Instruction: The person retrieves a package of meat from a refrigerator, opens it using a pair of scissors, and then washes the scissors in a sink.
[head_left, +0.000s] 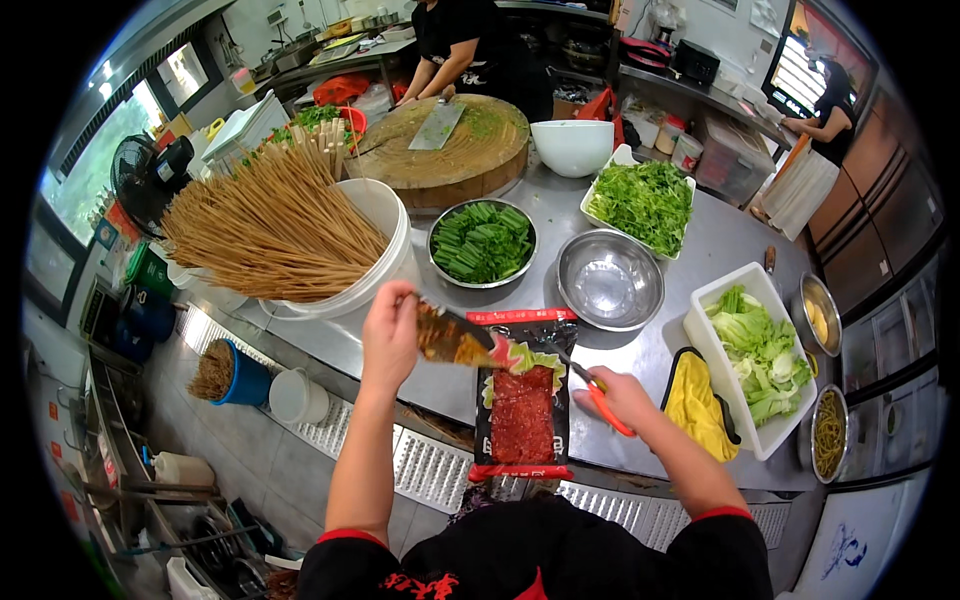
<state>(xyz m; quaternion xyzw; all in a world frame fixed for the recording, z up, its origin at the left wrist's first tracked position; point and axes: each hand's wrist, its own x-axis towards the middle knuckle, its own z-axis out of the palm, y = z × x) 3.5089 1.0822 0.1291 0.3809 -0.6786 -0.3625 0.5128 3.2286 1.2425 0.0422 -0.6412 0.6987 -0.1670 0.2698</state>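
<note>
My left hand (390, 341) grips one end of a plastic food packet (454, 337), which is held up and slants across toward the right. Its clear part shows brown-orange contents. My right hand (621, 401) holds scissors with orange handles (609, 409), their blades pointing up and left, close to the packet's far end. Whether the blades touch the packet I cannot tell. Below both lies a large black and red printed food package (523, 424) with a red-brown filling or picture, its near end at the edge of the steel table (442, 386). The held packet partly covers it.
Beyond stand a steel bowl (611, 279), a bowl of cut greens (484, 244) and a tub of skewers (375, 277). At right are a yellow cloth (697, 405) and a lettuce bin (701, 315). A cleaver (437, 126) rests on the round chopping block (480, 161); a person (480, 45) works behind.
</note>
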